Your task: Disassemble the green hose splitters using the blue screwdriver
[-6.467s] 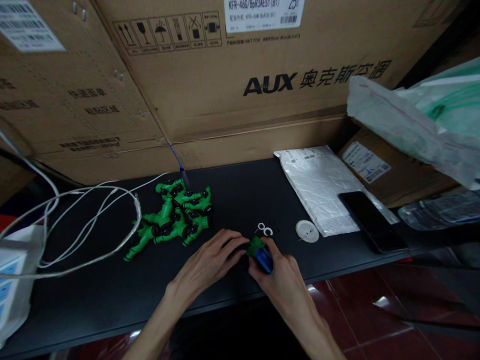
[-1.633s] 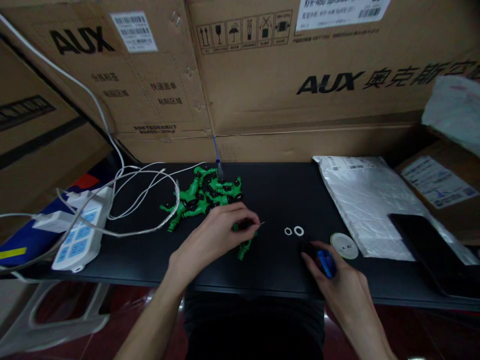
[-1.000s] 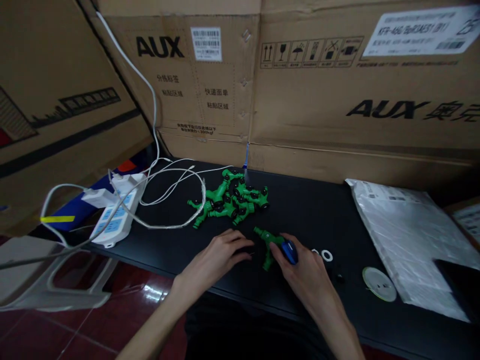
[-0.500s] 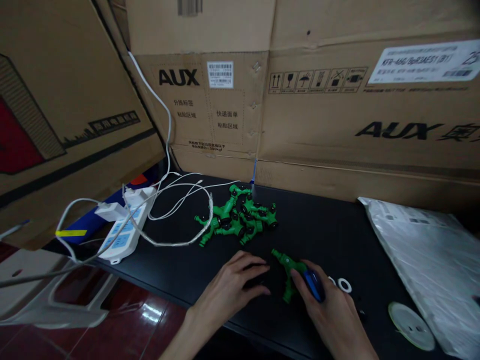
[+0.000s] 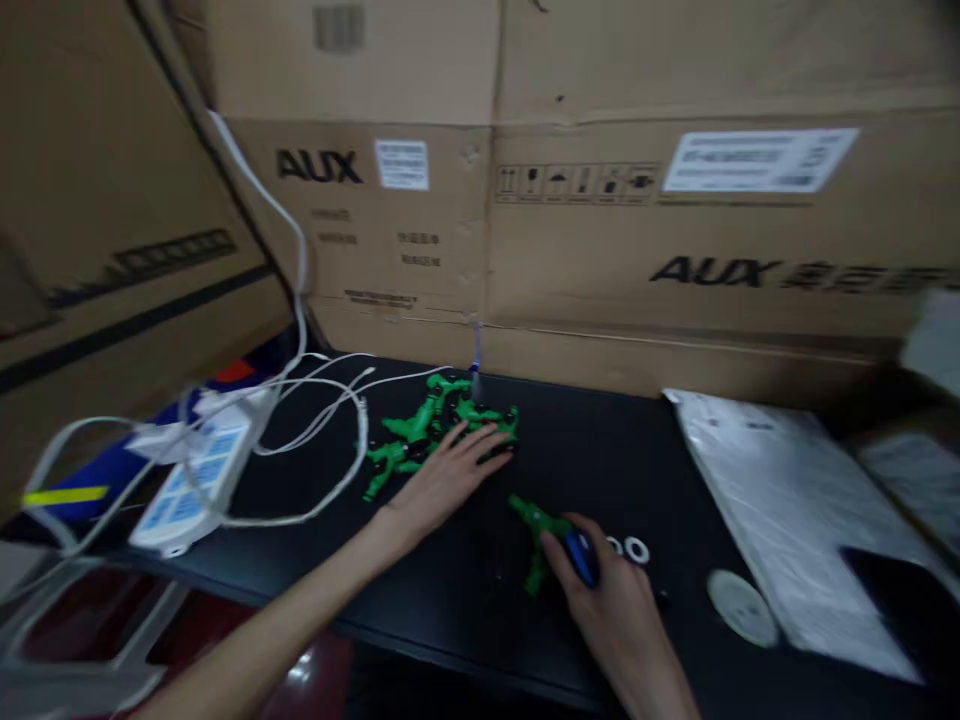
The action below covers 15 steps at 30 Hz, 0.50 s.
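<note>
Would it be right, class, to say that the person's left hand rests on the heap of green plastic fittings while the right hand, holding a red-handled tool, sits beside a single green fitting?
Not quite. The head view shows the tool's handle in the right hand is blue, not red. The rest holds: the left hand rests on the heap of green plastic fittings, and a single green fitting lies beside the right hand.

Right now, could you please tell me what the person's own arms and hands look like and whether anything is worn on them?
Both forearms are bare, with no sleeves in view. The left hand and right hand wear no gloves, and no watch, ring or band shows, though the picture is blurred. The fingers look long and slim.
</note>
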Motion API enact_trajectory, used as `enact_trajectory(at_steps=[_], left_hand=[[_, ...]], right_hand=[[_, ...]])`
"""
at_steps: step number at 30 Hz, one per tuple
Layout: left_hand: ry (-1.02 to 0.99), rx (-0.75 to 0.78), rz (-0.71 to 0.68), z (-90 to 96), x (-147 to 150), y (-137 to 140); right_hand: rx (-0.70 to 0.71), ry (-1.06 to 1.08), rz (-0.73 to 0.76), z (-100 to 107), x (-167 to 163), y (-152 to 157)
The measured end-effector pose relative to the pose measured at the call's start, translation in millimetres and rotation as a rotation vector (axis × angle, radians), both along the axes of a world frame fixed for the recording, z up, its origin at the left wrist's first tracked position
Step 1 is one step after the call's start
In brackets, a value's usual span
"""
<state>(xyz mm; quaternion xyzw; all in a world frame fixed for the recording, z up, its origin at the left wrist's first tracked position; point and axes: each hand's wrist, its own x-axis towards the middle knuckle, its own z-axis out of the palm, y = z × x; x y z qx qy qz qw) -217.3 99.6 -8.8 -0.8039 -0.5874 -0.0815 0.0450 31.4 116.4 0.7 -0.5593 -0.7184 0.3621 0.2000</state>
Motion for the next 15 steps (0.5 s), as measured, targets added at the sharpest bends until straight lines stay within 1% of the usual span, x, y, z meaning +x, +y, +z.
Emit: enact_trajectory(at_steps=[3, 5, 6, 8, 9, 10, 11, 13, 15], left_hand=[[-0.042, 0.054, -0.048, -12.3, -20, 6], [-0.093, 0.096, -0.062, -20.4, -28, 10], [-0.129, 0.132, -0.063, -22.8, -28, 10], [-0.233, 0.209, -0.009, -23.6, -20, 6], [-0.295, 0.230, 0.015, -21.8, -12, 3], [-0.362, 0.214, 0.051, -18.7, -4, -1], [-0.431, 0.217, 0.055, -14.5, 5, -4], [-0.554, 0.233, 0.019, -3.4, 22, -9], [-0.615, 0.278, -0.028, 8.6, 34, -12]], right_hand=[[-0.002, 0.015, -0.021, -4, -6, 0], [-0.007, 0.035, -0.031, -5, -6, 2], [-0.010, 0.049, -0.035, -5, -5, 2], [-0.016, 0.080, -0.040, -3, -2, 2], [-0.020, 0.096, -0.044, 0, 0, 1], [-0.024, 0.110, -0.050, 4, 4, 0], [-0.031, 0.121, -0.058, 8, 9, 0], [-0.050, 0.138, -0.078, 22, 21, -1], [-0.090, 0.197, -0.089, 41, 34, 0]])
